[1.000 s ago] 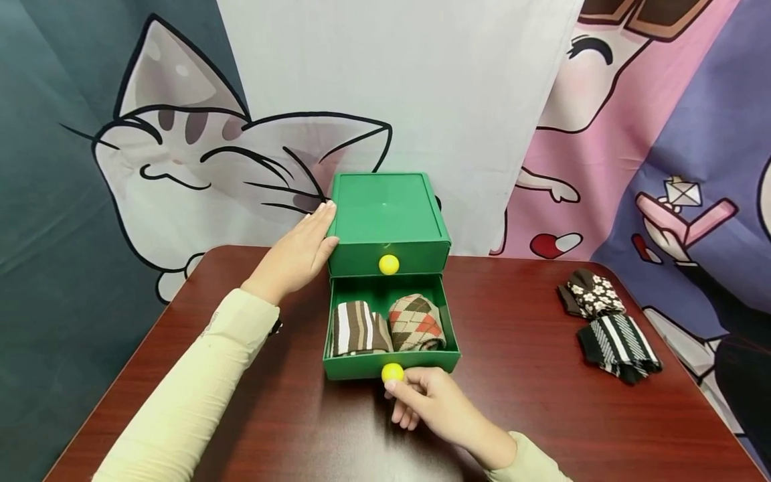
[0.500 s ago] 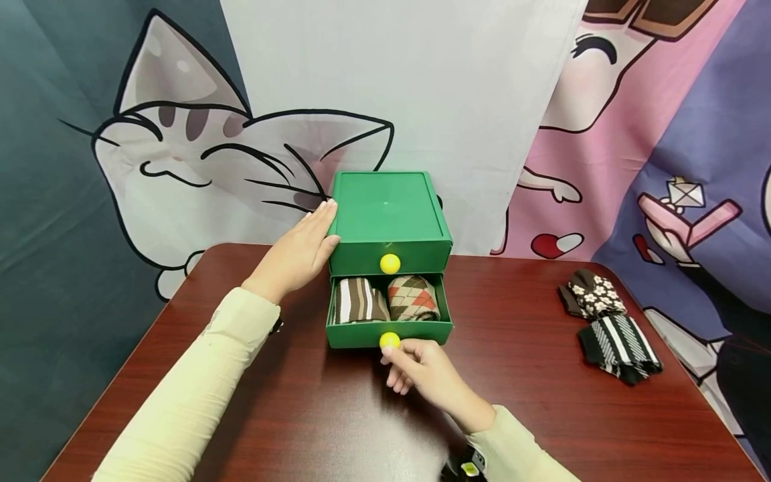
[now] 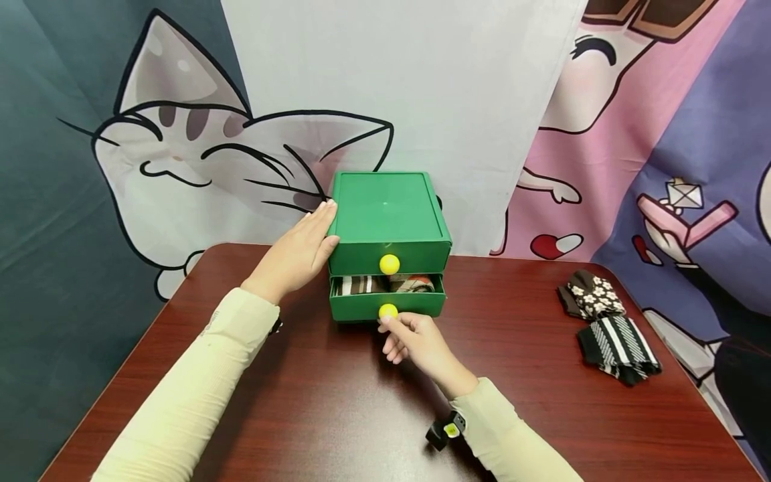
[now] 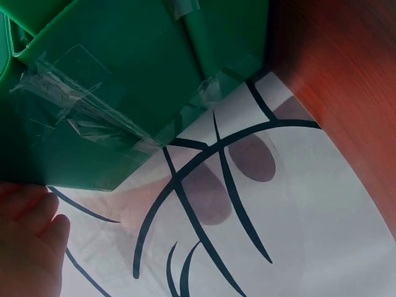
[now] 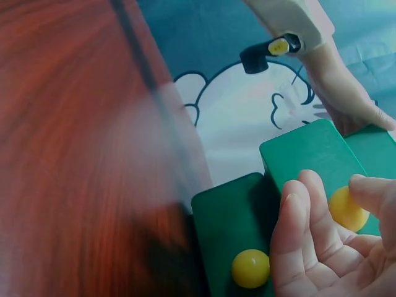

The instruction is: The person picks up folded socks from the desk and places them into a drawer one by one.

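A green two-drawer box [image 3: 385, 207] stands on the table with a round yellow knob on each drawer. Its lower drawer [image 3: 361, 308] sticks out a little. Inside, a striped rolled sock [image 3: 361, 285] and an argyle one [image 3: 412, 284] show only their tops. My right hand [image 3: 421, 345] holds the lower knob [image 3: 388, 310] between thumb and index finger, the other fingers curled below. My left hand [image 3: 295, 251] lies with straight fingers against the box's upper left side. In the left wrist view, those fingers [image 4: 31, 216] touch the green wall, which has clear tape on it.
Two folded pairs of socks, one brown with white flowers [image 3: 595, 294] and one black and white striped [image 3: 620, 347], lie at the table's right side. A cartoon-printed cloth [image 3: 470, 100] hangs behind the table [image 3: 289, 402]. A small dark device [image 3: 442, 432] hangs at the right wrist.
The lower drawer has slid inward, away from me, with my right hand at its knob. The socks inside are now mostly hidden under the upper drawer. My left hand has stayed in place.
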A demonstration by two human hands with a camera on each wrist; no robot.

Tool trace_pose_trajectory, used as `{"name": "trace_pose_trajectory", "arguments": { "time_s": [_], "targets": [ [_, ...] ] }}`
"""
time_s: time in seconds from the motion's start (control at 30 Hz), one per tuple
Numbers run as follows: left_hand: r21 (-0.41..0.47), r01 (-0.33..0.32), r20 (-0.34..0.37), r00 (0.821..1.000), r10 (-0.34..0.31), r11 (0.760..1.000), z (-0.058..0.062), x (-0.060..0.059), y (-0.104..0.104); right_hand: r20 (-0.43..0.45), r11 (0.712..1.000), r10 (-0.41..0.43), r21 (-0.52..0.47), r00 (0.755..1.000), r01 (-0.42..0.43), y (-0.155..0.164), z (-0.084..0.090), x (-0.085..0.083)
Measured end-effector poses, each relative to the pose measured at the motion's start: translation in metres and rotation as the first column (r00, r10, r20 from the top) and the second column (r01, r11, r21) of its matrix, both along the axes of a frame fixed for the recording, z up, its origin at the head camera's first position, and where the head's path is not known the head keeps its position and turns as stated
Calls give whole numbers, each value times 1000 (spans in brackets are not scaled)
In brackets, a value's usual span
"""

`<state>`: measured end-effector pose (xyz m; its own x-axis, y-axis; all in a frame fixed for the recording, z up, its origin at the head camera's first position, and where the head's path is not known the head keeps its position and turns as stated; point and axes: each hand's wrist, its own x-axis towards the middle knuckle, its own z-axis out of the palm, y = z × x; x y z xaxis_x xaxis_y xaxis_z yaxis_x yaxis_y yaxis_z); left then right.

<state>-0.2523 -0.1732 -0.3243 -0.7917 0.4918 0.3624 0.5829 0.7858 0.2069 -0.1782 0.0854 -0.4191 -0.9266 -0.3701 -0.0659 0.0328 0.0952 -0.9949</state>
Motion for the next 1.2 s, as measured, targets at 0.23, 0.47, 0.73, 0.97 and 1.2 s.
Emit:
{"name": "trace_pose_trajectory", "arguments": {
  "time_s": [0.23,0.47,0.73,0.97,1.2],
  "targets": [
    [8,-3,2,1000,3,1000,0,1,0,6,1000,-25,-14,1000,25,-4,0,-16],
    [14,-3,-2,1000,4,1000,1,2,0,15,999,-37,-14,999,37,-7,0,-27],
    [20,3,-20,1000,-3,1000,1,2,0,15,999,-43,-27,999,43,-7,0,-31],
    [8,-1,-15,1000,1,1000,1,0,-1,12,998,-63,-30,998,64,-10,-1,-31],
    [11,-2,4,1000,2,1000,0,0,0,3,996,-89,-30,996,89,-9,-10,-27]
  ]
}}
